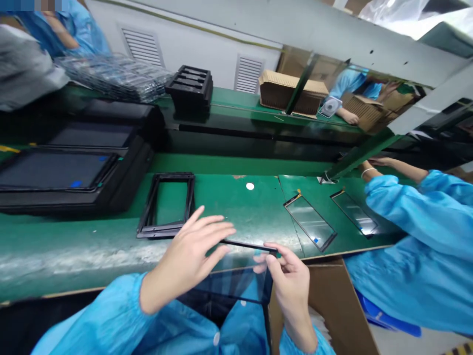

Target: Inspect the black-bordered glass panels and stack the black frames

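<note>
Both of my hands hold a clear glass panel with a black border (pixel 236 276) in front of my chest, above the near edge of the green belt (pixel 236 202). My left hand (pixel 188 256) rests against its left side with fingers stretched out along the top edge. My right hand (pixel 290 276) pinches the panel's upper right corner between thumb and fingers. A black rectangular frame (pixel 168 204) lies flat on the belt just beyond my left hand.
Two more glass panels (pixel 310 222) (pixel 354 213) lie on the belt at right, near a co-worker's blue sleeve (pixel 417 231). Black trays with screens (pixel 66 172) sit left. An open cardboard box (pixel 332 305) stands below right. Stacked black trays (pixel 190 86) and cartons (pixel 291 93) sit behind.
</note>
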Motion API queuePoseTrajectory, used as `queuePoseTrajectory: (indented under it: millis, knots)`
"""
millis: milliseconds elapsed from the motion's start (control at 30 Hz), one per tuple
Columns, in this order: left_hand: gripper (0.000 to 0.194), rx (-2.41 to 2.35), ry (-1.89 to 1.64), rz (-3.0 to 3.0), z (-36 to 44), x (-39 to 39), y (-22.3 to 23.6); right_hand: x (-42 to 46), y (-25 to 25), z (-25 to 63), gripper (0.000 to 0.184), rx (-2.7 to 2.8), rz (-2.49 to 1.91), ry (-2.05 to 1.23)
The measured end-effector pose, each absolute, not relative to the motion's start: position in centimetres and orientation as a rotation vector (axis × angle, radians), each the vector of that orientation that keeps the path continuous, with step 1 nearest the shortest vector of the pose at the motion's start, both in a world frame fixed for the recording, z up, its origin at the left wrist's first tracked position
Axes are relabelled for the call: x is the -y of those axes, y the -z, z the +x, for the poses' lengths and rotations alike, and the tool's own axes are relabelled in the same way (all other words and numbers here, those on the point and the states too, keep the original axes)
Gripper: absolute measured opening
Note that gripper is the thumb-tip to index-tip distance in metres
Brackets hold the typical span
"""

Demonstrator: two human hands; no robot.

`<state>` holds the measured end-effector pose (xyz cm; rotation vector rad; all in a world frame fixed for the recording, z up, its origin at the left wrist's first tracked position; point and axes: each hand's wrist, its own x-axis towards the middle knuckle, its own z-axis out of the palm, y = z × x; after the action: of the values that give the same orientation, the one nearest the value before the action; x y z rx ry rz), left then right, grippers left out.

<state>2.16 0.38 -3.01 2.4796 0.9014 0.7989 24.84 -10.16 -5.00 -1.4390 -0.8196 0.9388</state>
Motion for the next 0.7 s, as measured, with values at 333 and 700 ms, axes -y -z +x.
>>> queuePoseTrajectory:
  millis: [333,700]
  knots:
    - [0.024,-0.769,-0.781,2.364,2.7,0.1,3.2,9.6,4.5,24.8,0.036,0.966,-1.384,-1.044]
    - [0.061,-0.972,-0.618,1.042,1.9,2.1,3.6,7.7,5.4,24.8,0.052,0.751,-1.299,-1.221]
